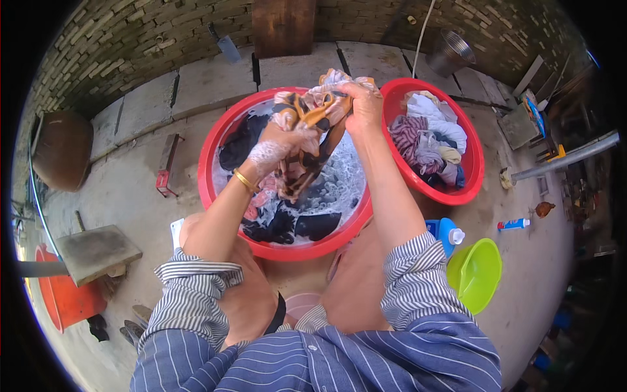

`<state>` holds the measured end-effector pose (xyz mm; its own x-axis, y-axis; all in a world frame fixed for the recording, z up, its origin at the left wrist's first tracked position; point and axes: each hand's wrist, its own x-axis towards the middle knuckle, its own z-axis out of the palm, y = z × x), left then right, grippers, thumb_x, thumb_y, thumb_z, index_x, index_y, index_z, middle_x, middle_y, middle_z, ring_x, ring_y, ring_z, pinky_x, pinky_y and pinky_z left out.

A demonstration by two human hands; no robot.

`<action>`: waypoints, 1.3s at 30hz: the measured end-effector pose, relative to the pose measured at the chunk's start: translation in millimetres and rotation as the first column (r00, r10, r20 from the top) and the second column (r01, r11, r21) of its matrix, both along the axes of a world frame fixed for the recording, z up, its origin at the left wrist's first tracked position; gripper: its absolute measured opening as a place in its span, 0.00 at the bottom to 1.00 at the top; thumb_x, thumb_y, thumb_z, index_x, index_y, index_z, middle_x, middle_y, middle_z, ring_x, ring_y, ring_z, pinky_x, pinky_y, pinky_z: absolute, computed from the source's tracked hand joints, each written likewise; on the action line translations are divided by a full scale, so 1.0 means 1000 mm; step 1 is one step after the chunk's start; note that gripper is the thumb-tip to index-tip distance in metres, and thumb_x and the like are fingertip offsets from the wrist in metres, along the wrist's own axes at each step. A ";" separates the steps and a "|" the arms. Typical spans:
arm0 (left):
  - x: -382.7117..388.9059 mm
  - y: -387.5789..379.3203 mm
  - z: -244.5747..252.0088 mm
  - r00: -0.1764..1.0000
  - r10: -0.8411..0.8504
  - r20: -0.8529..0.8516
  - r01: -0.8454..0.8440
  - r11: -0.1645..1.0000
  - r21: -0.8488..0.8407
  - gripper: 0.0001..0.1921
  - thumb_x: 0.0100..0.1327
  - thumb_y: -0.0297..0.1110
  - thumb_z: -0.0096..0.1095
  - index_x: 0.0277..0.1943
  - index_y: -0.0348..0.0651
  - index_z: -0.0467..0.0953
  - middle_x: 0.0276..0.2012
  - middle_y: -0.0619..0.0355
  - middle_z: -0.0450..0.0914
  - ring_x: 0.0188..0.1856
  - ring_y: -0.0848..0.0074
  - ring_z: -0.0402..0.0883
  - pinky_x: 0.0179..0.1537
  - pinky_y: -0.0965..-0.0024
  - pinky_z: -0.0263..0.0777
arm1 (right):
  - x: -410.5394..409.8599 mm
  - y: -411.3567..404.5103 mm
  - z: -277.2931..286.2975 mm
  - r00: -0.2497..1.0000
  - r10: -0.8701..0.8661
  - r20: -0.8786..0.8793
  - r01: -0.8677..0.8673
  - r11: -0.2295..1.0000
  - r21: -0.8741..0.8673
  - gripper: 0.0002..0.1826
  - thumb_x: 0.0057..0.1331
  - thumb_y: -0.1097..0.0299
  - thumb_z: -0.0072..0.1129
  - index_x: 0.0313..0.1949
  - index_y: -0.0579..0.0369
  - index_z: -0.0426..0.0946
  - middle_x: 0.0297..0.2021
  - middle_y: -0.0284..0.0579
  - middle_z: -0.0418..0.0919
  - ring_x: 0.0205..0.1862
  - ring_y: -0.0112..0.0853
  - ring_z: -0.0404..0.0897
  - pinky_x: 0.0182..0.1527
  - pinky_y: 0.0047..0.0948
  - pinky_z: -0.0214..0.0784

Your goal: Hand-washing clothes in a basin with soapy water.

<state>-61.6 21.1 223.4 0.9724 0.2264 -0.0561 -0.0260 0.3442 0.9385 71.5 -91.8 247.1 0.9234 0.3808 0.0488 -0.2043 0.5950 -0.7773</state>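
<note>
Both hands hold a wet patterned garment (318,110) of orange, black and white cloth above a red plastic tub (208,147). My left hand (281,142), with suds on its wrist below a gold bangle, grips the lower left part of the cloth. Higher up and to the right, my right hand (363,105) is closed around the bunched cloth. The garment's end hangs over foamy water (338,171) in the tub. Black clothes (279,225) and a pink cloth (262,196) lie in the suds.
A second red tub (472,181) with clothes (433,132) stands at the right. Near my right knee are a blue detergent bottle (446,235) and a green basin (475,274). A blue tube (512,224) lies farther right. A small bench (169,161) stands left; a cleaver (228,48) leans at the back.
</note>
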 end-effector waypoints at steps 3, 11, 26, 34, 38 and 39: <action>0.003 0.034 -0.012 0.990 0.111 0.083 -0.067 0.908 -0.414 0.12 0.57 0.25 0.60 0.45 0.36 0.73 0.36 0.56 0.80 0.36 0.72 0.80 0.43 0.71 0.74 | -0.009 0.019 -0.009 0.977 -0.212 -0.035 0.212 0.977 -0.001 0.12 0.43 0.86 0.51 0.27 0.56 0.70 0.26 0.40 0.73 0.29 0.31 0.77 0.32 0.30 0.70; 0.016 0.038 -0.083 0.912 0.227 0.341 0.051 0.762 -0.645 0.06 0.64 0.36 0.54 0.39 0.44 0.75 0.31 0.61 0.77 0.33 0.76 0.76 0.39 0.73 0.72 | -0.107 0.065 -0.023 0.270 0.299 0.915 0.532 0.746 -0.400 0.11 0.55 0.60 0.57 0.25 0.54 0.76 0.24 0.50 0.76 0.28 0.44 0.78 0.33 0.38 0.71; 0.020 0.047 -0.011 0.933 0.358 -0.043 -0.356 0.896 -0.267 0.16 0.63 0.46 0.57 0.42 0.41 0.74 0.33 0.59 0.78 0.33 0.76 0.78 0.37 0.71 0.74 | -0.058 0.021 0.014 0.627 0.649 0.430 0.177 0.419 -0.891 0.20 0.45 0.61 0.65 0.32 0.66 0.79 0.25 0.51 0.80 0.31 0.32 0.79 0.36 0.28 0.70; -0.006 0.003 -0.001 0.943 -0.324 0.069 0.325 0.946 0.011 0.31 0.64 0.57 0.49 0.60 0.40 0.62 0.52 0.57 0.73 0.51 0.74 0.73 0.53 0.68 0.67 | -0.011 -0.003 0.011 0.881 0.473 0.025 -0.457 0.862 -0.220 0.12 0.52 0.70 0.62 0.35 0.61 0.77 0.33 0.42 0.79 0.34 0.29 0.79 0.39 0.25 0.71; -0.006 0.006 0.001 0.933 -0.358 -0.020 0.352 0.903 0.248 0.17 0.56 0.35 0.66 0.46 0.40 0.73 0.40 0.61 0.77 0.43 0.81 0.75 0.47 0.75 0.68 | -0.033 -0.006 0.005 0.812 0.554 -0.181 -0.575 0.814 -0.088 0.12 0.50 0.75 0.58 0.37 0.60 0.75 0.32 0.43 0.78 0.34 0.29 0.79 0.39 0.26 0.73; -0.005 0.004 0.002 0.939 -0.343 -0.025 0.339 0.910 0.237 0.17 0.54 0.34 0.67 0.46 0.40 0.74 0.39 0.61 0.78 0.42 0.81 0.75 0.46 0.75 0.68 | -0.030 -0.007 0.004 0.814 0.551 -0.182 -0.572 0.815 -0.091 0.12 0.50 0.75 0.58 0.37 0.60 0.75 0.32 0.43 0.78 0.34 0.29 0.79 0.39 0.26 0.73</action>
<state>-66.5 25.2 225.0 0.9931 -0.1147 -0.0252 0.0374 0.1056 0.9937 41.0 -98.4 250.9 0.5389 0.8279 -0.1553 -0.5835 0.2340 -0.7777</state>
